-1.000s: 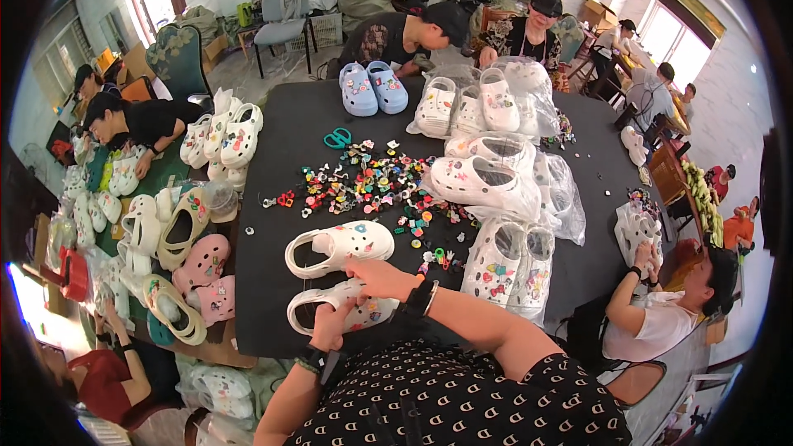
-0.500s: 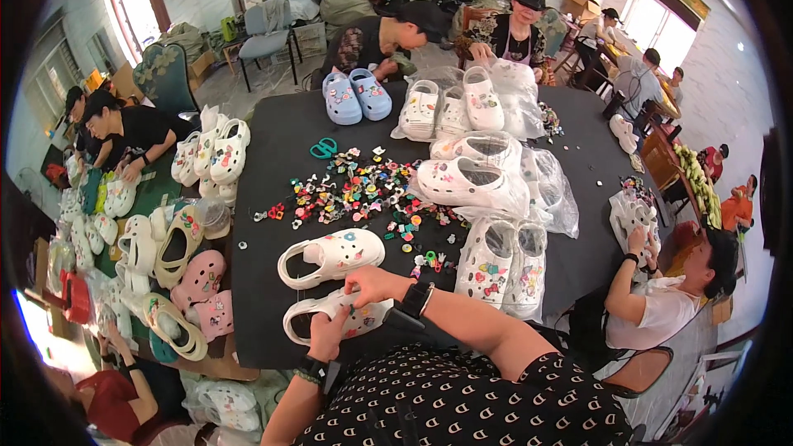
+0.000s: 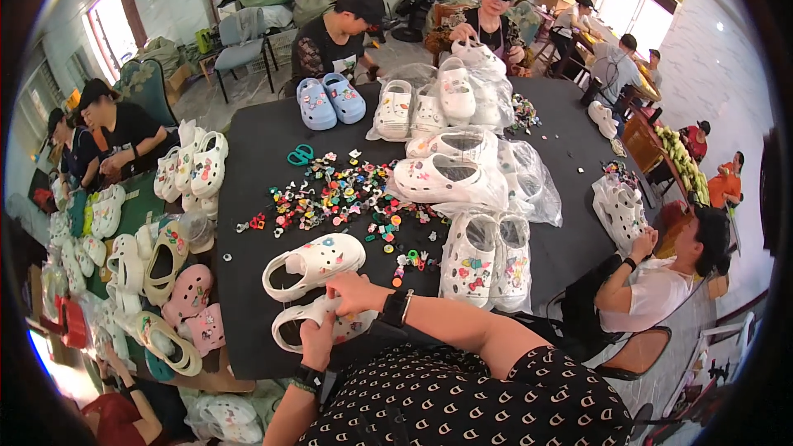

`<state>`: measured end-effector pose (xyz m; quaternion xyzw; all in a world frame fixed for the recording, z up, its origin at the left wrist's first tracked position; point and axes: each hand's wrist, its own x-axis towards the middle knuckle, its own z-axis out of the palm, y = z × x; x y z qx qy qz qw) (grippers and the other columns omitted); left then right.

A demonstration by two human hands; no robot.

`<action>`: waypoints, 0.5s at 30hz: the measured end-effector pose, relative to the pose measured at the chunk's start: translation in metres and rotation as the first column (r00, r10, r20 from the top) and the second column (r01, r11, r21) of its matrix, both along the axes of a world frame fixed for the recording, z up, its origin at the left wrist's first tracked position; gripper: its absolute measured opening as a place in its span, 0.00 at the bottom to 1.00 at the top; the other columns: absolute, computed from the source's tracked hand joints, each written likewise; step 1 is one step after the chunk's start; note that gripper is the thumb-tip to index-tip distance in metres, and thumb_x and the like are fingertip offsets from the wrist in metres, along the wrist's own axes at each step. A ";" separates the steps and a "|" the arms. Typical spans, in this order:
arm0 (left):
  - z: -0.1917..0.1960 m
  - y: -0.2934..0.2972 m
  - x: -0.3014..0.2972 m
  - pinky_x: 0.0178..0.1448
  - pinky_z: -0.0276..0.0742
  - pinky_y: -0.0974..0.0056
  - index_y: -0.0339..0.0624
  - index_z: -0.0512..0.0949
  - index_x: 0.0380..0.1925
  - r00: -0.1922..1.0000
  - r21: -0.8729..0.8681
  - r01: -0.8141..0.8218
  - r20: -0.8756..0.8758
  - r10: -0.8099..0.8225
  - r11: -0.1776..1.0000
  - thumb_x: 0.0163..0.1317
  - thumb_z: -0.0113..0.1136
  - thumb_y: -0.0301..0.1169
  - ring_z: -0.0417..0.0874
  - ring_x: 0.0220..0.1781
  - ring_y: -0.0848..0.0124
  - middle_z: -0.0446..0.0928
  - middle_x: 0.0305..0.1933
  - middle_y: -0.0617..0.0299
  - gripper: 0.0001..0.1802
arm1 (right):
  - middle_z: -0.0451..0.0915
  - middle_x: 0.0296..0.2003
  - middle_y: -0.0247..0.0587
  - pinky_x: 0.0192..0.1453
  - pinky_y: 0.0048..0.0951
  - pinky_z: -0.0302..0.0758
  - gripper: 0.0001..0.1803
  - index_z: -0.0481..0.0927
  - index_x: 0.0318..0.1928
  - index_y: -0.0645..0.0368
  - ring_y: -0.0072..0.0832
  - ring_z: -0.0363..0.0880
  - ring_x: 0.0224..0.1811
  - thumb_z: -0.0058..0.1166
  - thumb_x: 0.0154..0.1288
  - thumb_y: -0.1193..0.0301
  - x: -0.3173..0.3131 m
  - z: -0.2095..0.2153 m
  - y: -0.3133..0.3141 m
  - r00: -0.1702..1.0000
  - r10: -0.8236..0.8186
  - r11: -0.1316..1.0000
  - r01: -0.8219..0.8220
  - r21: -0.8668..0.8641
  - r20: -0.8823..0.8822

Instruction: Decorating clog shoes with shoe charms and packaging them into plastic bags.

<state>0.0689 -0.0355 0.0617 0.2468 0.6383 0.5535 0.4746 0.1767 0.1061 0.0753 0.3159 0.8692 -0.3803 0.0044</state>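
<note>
A white clog [image 3: 353, 327] with small charms on its toe lies at the table's near edge. My left hand [image 3: 318, 342] grips it by the near side of its opening, thumb up on the upper. My right hand [image 3: 355, 291] reaches across from the right, its fingers pinched together against the top of the same clog. Whatever they pinch is too small or hidden to make out. Just beyond lies the matching white clog [image 3: 334, 258], untouched, with colourful charms on it. Farther off spreads a loose pile of colourful shoe charms [image 3: 330, 202].
Bagged white clogs [image 3: 483, 268] stand right of the pile, with more behind. Blue clogs [image 3: 318, 107] and green-handled scissors [image 3: 301, 155] lie on the black table [image 3: 248, 281]. Clogs crowd a green table [image 3: 136, 211] at left. A co-worker [image 3: 648, 272] sits at right; others sit around.
The whole view has shifted, with the table sitting slightly farther left. My hands stay on the same clog. Across the table, a person in black has raised their head; the right-hand co-worker's hands have shifted.
</note>
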 end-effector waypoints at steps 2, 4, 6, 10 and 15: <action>-0.005 0.004 -0.007 0.41 0.75 0.64 0.29 0.79 0.43 0.951 -0.148 0.102 -0.275 -0.140 0.984 0.63 0.59 0.33 0.82 0.36 0.72 0.83 0.36 0.55 0.16 | 0.80 0.39 0.44 0.47 0.41 0.74 0.22 0.80 0.39 0.54 0.41 0.79 0.45 0.66 0.41 0.60 0.010 -0.016 0.009 0.975 0.013 0.994 -0.037 -0.105 -0.223; -0.014 0.006 -0.013 0.41 0.75 0.60 0.32 0.79 0.41 0.896 -0.118 0.177 -0.392 -0.209 0.977 0.62 0.59 0.40 0.84 0.37 0.59 0.82 0.34 0.47 0.19 | 0.81 0.41 0.43 0.51 0.35 0.75 0.21 0.80 0.42 0.58 0.39 0.79 0.46 0.65 0.51 0.59 0.026 -0.021 0.022 0.949 0.081 0.986 -0.121 -0.117 -0.304; -0.006 0.004 -0.018 0.41 0.75 0.56 0.35 0.80 0.36 0.825 -0.192 0.227 -0.484 -0.293 0.955 0.60 0.62 0.40 0.83 0.37 0.51 0.81 0.33 0.44 0.16 | 0.81 0.40 0.43 0.50 0.33 0.75 0.23 0.80 0.42 0.58 0.36 0.80 0.45 0.66 0.53 0.56 0.042 -0.023 0.025 0.952 0.042 0.999 -0.051 -0.020 -0.304; 0.023 -0.009 -0.035 0.41 0.74 0.53 0.34 0.79 0.32 0.626 -0.187 0.250 -0.717 -0.306 0.950 0.54 0.65 0.34 0.80 0.36 0.51 0.79 0.30 0.48 0.13 | 0.78 0.34 0.46 0.47 0.39 0.73 0.15 0.78 0.37 0.60 0.44 0.77 0.41 0.63 0.55 0.63 0.071 -0.021 0.022 0.903 -0.134 0.984 0.171 0.053 -0.409; 0.030 -0.002 -0.049 0.44 0.75 0.53 0.35 0.80 0.32 0.545 -0.234 0.339 -0.741 -0.393 0.911 0.55 0.61 0.30 0.80 0.40 0.53 0.80 0.33 0.50 0.09 | 0.73 0.46 0.47 0.52 0.42 0.71 0.16 0.76 0.42 0.59 0.46 0.71 0.51 0.62 0.53 0.69 0.107 -0.061 0.009 0.949 -0.127 0.930 0.215 0.297 -0.290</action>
